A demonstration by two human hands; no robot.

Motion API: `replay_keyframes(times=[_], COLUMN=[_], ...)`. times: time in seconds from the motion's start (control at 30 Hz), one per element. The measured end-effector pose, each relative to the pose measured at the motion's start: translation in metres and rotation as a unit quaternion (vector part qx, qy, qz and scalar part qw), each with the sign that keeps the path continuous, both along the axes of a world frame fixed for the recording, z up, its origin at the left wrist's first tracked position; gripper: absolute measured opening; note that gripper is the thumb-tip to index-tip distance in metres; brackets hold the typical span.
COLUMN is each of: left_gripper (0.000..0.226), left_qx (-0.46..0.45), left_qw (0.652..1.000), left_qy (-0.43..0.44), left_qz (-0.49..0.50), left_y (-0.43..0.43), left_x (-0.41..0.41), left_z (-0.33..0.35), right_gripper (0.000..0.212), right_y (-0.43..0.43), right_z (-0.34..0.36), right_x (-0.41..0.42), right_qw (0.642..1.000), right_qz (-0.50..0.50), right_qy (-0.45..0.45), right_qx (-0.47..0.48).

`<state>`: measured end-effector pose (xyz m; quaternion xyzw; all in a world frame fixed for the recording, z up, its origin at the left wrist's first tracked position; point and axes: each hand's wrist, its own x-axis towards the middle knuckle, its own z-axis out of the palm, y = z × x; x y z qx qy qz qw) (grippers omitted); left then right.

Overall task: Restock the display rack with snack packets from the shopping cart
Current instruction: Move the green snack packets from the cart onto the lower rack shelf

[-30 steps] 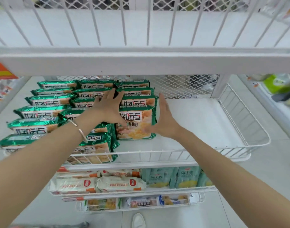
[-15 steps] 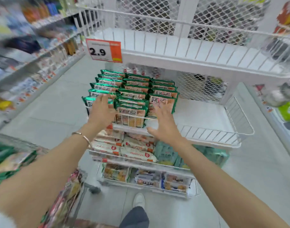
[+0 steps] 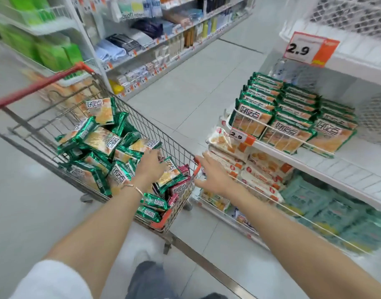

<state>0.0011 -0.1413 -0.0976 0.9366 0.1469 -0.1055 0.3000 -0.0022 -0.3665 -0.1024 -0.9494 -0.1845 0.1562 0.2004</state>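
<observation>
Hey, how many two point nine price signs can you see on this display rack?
2. The large sign hangs on the top shelf edge; the small sign is clipped to the wire front before the green packets. More may be hidden out of frame.

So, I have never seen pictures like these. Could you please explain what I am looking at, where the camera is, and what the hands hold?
There is no machine here: a person works with two bare hands, and one camera worn on the head looks forward and down, so you see the person's own arms. The shopping cart on the left holds a pile of green snack packets. The white display rack on the right carries rows of the same packets on one shelf. The left hand, with a bracelet at the wrist, reaches down onto the packets in the cart; whether it grips one I cannot tell. The right hand is open with spread fingers beside the cart's red corner and holds nothing.
</observation>
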Motion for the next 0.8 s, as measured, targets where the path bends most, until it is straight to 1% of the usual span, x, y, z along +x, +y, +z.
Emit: replay_keyframes(times=[0.1, 0.2, 0.27, 0.33, 0.43, 0.5, 0.53, 0.57, 0.63, 0.67, 0.73, 0.8], left_gripper=[0.047, 0.046, 0.042, 0.037, 0.035, 0.036, 0.037, 0.039, 0.039, 0.041, 0.052, 0.076], left_qx=[-0.006, -0.016, -0.023, -0.018, -0.028, -0.062, -0.076, -0.088, -0.114, -0.125, -0.154, -0.178], left_qw=[1.0, 0.999, 0.999, 0.999, 0.999, 0.996, 0.994, 0.993, 0.989, 0.986, 0.979, 0.967], left_qy=[0.013, 0.014, 0.022, 0.028, 0.043, 0.067, 0.076, 0.08, 0.093, 0.102, 0.125, 0.165], left_qz=[0.017, 0.033, 0.042, 0.026, 0.004, -0.011, -0.02, -0.026, -0.028, -0.03, -0.043, -0.079], left_y=[0.055, 0.116, 0.151, 0.178, 0.204, 0.211, 0.211, 0.211, 0.208, 0.207, 0.202, 0.193], left_x=[0.008, 0.023, 0.032, 0.04, 0.052, 0.059, 0.062, 0.066, 0.072, 0.073, 0.075, 0.074], left_z=[-0.005, -0.011, -0.01, -0.007, -0.013, -0.02, -0.022, -0.025, -0.028, -0.029, -0.03, -0.024], right_gripper=[0.084, 0.078, 0.075, 0.074, 0.055, 0.053, 0.04, 0.033, 0.049, 0.049, 0.034, 0.023], right_y=[0.046, 0.095, 0.133, 0.173, 0.227, 0.247, 0.252, 0.252, 0.245, 0.238, 0.219, 0.202], right_z=[-0.016, -0.027, -0.037, -0.051, -0.074, -0.09, -0.096, -0.1, -0.105, -0.106, -0.097, -0.083], right_x=[0.014, 0.026, 0.03, 0.031, 0.02, 0.014, 0.013, 0.011, 0.013, 0.015, 0.022, 0.036], right_qw=[0.999, 0.995, 0.991, 0.982, 0.965, 0.964, 0.967, 0.967, 0.966, 0.963, 0.955, 0.947], right_qz=[0.006, -0.014, -0.034, -0.042, -0.062, -0.094, -0.112, -0.125, -0.127, -0.139, -0.165, -0.186], right_qy=[0.043, 0.09, 0.127, 0.186, 0.25, 0.244, 0.227, 0.216, 0.213, 0.211, 0.211, 0.193], right_qx=[-0.024, -0.035, -0.016, 0.009, 0.039, 0.038, 0.036, 0.042, 0.071, 0.095, 0.13, 0.174])
